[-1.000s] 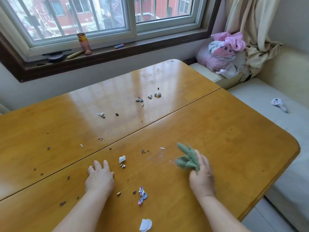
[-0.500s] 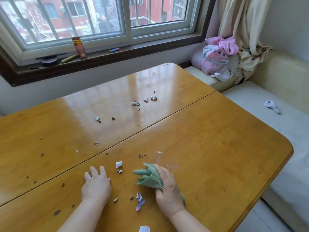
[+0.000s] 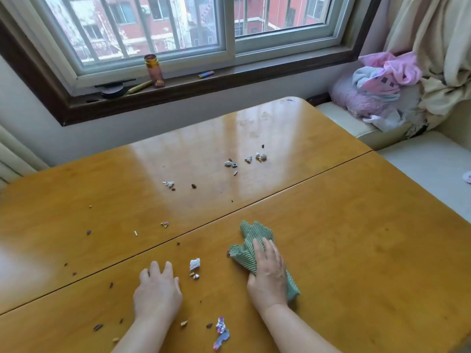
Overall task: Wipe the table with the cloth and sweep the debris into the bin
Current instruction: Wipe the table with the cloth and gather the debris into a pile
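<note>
Cloth (image 3: pixel 251 240), green and ribbed, lies bunched on the table (image 3: pixel 356 250) just right of the frame's lower middle. We see the right hand (image 3: pixel 267 273) pressing down on it, fingers stretched forward and close together, the thumb against its left edge. Folds stick out beyond the fingertips, and a corner shows to the right of the wrist.

The left hand (image 3: pixel 156 291) rests palm down on the wood in the lower middle, fingers loosely together, holding nothing. Between the hands we find a white scrap (image 3: pixel 195 263) with smaller bits just below it. A crumpled wrapper (image 3: pixel 221 329) lies near the bottom edge between the forearms. Dark crumbs dot the left half of the table, and a cluster of shells (image 3: pixel 244 160) sits well apart in the upper middle.

On the sill at upper left stand a bottle (image 3: pixel 154 70) and, to its right, a lighter (image 3: pixel 206 74). At upper right we see piled clothes (image 3: pixel 382 85) beside a curtain (image 3: pixel 433 47).
</note>
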Tool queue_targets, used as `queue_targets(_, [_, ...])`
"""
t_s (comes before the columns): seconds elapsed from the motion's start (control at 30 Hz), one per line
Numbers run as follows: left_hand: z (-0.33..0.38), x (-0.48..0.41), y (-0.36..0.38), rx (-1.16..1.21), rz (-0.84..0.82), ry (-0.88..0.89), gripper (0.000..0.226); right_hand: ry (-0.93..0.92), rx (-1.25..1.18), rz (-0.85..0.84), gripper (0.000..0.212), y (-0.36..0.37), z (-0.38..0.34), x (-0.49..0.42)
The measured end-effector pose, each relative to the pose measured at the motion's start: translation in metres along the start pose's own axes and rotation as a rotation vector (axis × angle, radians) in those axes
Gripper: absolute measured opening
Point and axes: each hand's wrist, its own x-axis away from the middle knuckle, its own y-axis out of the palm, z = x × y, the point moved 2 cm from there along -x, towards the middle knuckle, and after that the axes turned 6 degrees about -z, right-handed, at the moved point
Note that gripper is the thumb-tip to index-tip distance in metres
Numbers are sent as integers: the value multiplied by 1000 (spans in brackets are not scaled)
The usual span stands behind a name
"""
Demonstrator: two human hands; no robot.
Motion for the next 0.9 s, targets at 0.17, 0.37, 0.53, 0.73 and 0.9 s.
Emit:
queue_targets(0.17, [20, -19, -20, 57, 176, 10, 37, -50, -380, -28, 71, -35, 13, -53])
queue_targets(0.37, [72, -47, -34, 193, 214, 134, 31, 306, -58, 136, 68, -79, 80, -121])
queue_targets(0.53, [116, -68, -50, 210, 177, 166, 29, -113, 97, 11, 76, -19, 22, -113])
queue_targets(0.73, [136, -102, -66, 161, 144, 144, 35, -232, -293, -89, 69, -43, 9, -167])
queue_targets(0.9, [139, -118, -77, 142, 114, 110, 40, 157, -141, 191, 64, -98, 84, -250])
